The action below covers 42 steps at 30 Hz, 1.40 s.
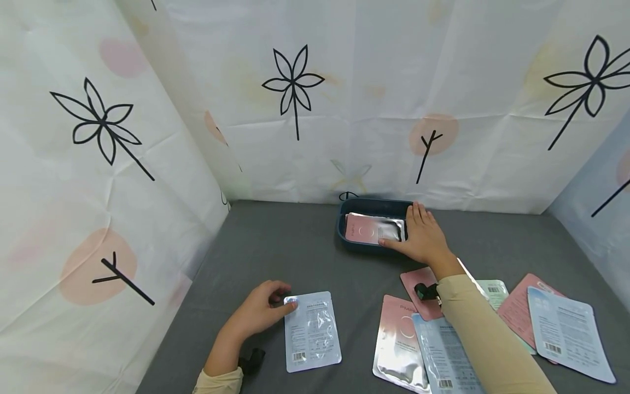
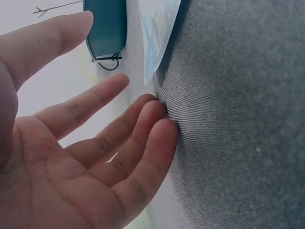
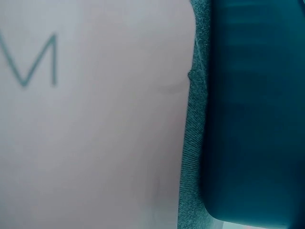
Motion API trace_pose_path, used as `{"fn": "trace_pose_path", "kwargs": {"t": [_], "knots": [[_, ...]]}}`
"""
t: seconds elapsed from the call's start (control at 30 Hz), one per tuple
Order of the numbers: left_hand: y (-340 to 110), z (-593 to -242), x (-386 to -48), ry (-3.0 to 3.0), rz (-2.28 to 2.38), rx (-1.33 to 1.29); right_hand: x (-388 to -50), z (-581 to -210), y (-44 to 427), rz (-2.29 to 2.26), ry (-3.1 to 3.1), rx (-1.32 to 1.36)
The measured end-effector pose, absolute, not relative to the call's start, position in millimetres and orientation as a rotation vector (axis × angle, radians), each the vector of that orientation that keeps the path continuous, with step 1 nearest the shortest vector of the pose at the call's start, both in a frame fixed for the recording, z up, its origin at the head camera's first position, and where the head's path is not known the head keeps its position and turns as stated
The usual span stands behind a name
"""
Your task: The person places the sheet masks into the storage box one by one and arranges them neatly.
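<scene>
1. Pale blue, the near sachet [image 1: 315, 336] lay flat on the table [image 1: 256, 246], with its long axis running almost from 12 to 6 o'clock in the head view.
2. It sat just beside the left hand [image 1: 263, 309], at about 4 o'clock from it. The left hand was clearly nearer; the right hand [image 1: 423, 238] was well apart, at 2 o'clock from the sachet.
3. The left hand held nothing: its thumb stood wide of loosely bent fingers. The thumb tip overlapped the sachet's upper-left corner in the head view; I could not tell whether it touched.
4. The right hand spread wide over the 3 o'clock end of the tray [image 1: 361, 247], fingers extended, thumb at the front rim.
5. The tray's long axis ran 9 to 3 o'clock, roughly crosswise to the sachet. In my judgement, that crossing, with the tray at 1 o'clock from the sachet, mattered most.
</scene>
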<state>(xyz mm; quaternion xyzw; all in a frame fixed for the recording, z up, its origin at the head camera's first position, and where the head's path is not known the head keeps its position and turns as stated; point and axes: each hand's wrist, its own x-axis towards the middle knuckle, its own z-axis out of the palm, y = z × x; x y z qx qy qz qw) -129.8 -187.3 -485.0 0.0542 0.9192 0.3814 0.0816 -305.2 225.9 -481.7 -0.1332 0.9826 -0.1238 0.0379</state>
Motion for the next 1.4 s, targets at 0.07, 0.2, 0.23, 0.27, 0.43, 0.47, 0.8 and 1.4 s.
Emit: {"fn": "trace_pose_path", "kwargs": {"t": [0.07,0.2,0.23,0.27,0.43,0.47,0.8,1.4], "knots": [[-187.0,-485.1,-129.1,2.744,1.141,0.18,-304.9,-481.5,226.2,-0.381,3.013,-0.407],[-185.9,-484.6,-128.4,2.727,1.143,0.214,-303.7,-481.5,226.7,-0.392,3.011,-0.405],[-185.4,-484.5,-128.5,2.72,1.142,0.22,-303.6,-481.5,226.8,-0.394,3.012,-0.405],[-185.0,-484.1,-128.5,2.71,1.145,0.224,-303.5,-481.6,226.9,-0.394,3.015,-0.406],[-183.5,-482.9,-129.2,2.684,1.146,0.249,-304.0,-482.3,226.8,-0.39,3.029,-0.408],[-183.4,-482.4,-129.2,2.679,1.15,0.254,-304.2,-482.5,226.7,-0.391,3.029,-0.407],[-182.0,-483.9,-129.9,2.664,1.116,0.341,-303.3,-481.8,225.6,-0.402,3.026,-0.399],[-182.1,-486.2,-127.1,2.583,1.152,0.304,-305.4,-482.8,224.5,-0.396,3.025,-0.402]]}}
